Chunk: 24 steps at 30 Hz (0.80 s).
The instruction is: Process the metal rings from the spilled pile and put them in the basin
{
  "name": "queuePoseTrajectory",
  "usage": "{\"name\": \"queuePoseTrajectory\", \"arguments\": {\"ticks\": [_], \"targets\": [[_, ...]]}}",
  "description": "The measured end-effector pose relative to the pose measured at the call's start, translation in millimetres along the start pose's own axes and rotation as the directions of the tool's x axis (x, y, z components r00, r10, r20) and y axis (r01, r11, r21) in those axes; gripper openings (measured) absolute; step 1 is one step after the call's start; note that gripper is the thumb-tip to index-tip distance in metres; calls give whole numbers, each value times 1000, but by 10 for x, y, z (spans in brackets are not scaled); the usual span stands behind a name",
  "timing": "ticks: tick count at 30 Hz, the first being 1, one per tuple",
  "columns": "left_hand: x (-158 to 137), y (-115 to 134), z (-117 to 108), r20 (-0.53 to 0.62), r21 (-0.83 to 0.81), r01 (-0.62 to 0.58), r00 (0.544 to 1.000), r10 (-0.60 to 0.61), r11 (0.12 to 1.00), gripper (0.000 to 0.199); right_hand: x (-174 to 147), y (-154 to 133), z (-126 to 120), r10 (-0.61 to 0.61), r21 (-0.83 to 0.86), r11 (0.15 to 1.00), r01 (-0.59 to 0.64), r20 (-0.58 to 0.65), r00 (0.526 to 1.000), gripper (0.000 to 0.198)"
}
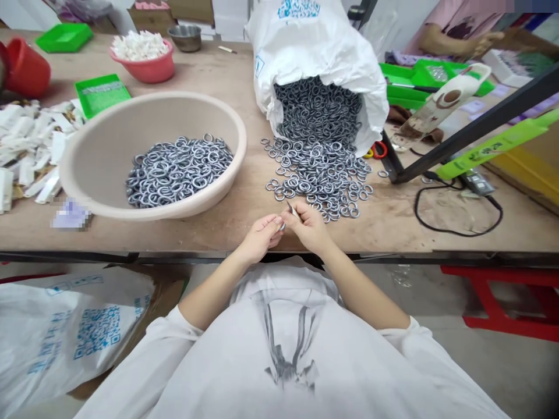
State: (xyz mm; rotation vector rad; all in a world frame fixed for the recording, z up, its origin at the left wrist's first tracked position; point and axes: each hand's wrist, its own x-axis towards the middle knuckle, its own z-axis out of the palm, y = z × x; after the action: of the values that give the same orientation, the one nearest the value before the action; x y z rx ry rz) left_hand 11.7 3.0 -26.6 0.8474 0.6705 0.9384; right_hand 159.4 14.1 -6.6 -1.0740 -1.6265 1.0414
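Now a slim tool (294, 212) is gripped in the right hand (311, 228); a small piece (282, 227), mostly finger-hidden, is pinched in the left hand (262, 235), near loose rings (321, 174).

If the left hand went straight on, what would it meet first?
Most likely the right hand, close ahead of the left hand; depth there is hard to judge. The loose grey rings lie beyond.
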Motion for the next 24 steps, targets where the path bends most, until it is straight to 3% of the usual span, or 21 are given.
{"name": "queuePoseTrajectory", "arguments": {"ticks": [5,15,21,24], "targets": [[51,-44,6,-15,50,-27,999,28,998,54,-11,229,85,-67,171,982,75,-53,996,45],[80,-67,-16,5,104,-67,998,67,992,55,-23,311,99,-75,203,976,80,-35,997,46],[65,-35,-18,39,116,-76,997,72,990,54,-19,275,87,-129,170,975,142,-89,988,51],[48,-26,-33,45,96,-82,996,78,992,53,-121,264,56,-167,59,983,173,-95,981,51]]}}
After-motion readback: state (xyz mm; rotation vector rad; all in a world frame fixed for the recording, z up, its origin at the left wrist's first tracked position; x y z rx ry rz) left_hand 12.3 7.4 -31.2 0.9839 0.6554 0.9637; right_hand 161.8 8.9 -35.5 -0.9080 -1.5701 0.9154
